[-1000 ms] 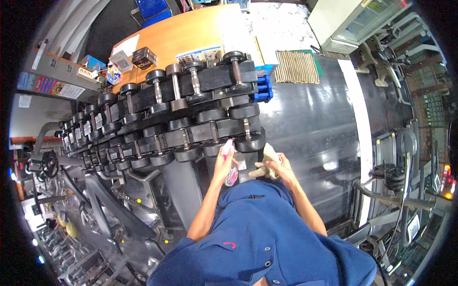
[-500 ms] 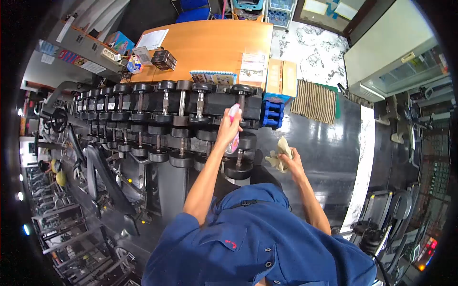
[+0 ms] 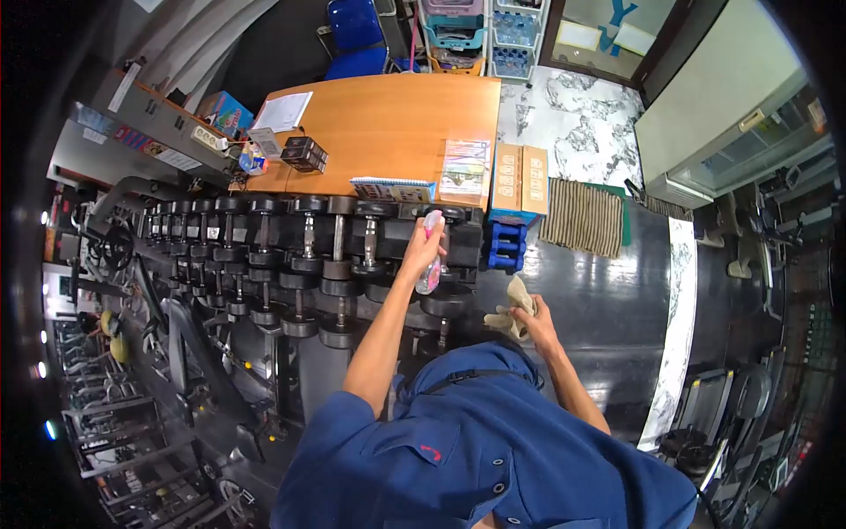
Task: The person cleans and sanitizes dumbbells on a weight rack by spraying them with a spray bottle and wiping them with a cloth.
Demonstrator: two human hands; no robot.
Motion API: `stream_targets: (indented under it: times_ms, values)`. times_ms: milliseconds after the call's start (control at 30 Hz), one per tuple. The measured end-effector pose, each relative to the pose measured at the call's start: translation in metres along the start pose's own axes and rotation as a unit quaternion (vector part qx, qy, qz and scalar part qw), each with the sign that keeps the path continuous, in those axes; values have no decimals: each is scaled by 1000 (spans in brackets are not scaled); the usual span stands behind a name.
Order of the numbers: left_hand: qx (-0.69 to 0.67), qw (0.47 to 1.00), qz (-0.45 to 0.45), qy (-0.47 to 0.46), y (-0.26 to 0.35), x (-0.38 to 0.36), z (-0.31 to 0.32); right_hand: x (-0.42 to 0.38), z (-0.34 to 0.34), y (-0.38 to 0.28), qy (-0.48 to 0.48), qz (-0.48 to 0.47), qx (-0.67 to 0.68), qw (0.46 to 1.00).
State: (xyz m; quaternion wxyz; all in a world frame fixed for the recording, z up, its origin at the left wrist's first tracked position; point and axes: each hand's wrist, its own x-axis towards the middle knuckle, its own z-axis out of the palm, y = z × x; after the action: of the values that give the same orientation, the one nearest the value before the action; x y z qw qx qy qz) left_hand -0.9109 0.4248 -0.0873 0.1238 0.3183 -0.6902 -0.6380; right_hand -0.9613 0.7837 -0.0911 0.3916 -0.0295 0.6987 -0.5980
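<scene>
My left hand [image 3: 421, 251] is closed around a pink-and-clear bottle [image 3: 429, 280], which looks like a spray bottle, its top pointing away from me. The bottle is over the right end of the dumbbell rack, above a black dumbbell [image 3: 447, 301]. Bunched in my right hand [image 3: 539, 324] is a beige cloth [image 3: 518, 297], with loose folds sticking out past the fingers. That hand hovers over the dark floor, to the right of the rack and apart from the bottle.
Two rows of dumbbells [image 3: 339, 309] run leftward. Behind them stands a wooden desk [image 3: 379, 106] with papers and a desk calendar [image 3: 393, 189]. Blue dumbbells [image 3: 507, 248], a cardboard box [image 3: 520, 181] and a striped mat [image 3: 582, 216] lie right of the rack. A weight bench [image 3: 189, 344] stands left.
The view has tilted up, so the desk and rack appear lower and more of the blue chair shows. Both hands keep their holds; the left hand sits slightly lower in the picture.
</scene>
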Motion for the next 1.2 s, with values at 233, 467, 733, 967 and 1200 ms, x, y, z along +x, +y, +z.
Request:
stream_targets:
  times_ms: [233, 467, 733, 967, 1200]
  values:
    - [-68, 997, 24, 12, 19, -83, -37, 63, 56, -73, 24, -102, -139, 985]
    - [-98, 989, 13, 110, 7, -184, -72, 142, 150, -133, 12, -433, -363, 825]
    - [-139, 973, -53, 175, -5, -223, -67, 241, 185, -117, -155, -337, -593, 715]
    - [-127, 973, -72, 177, 13, -218, -62, 260, 187, -95, -67, -488, -488, 721]
    - [-112, 979, -60, 156, 25, -206, -69, 243, 203, -86, 123, -382, -299, 865]
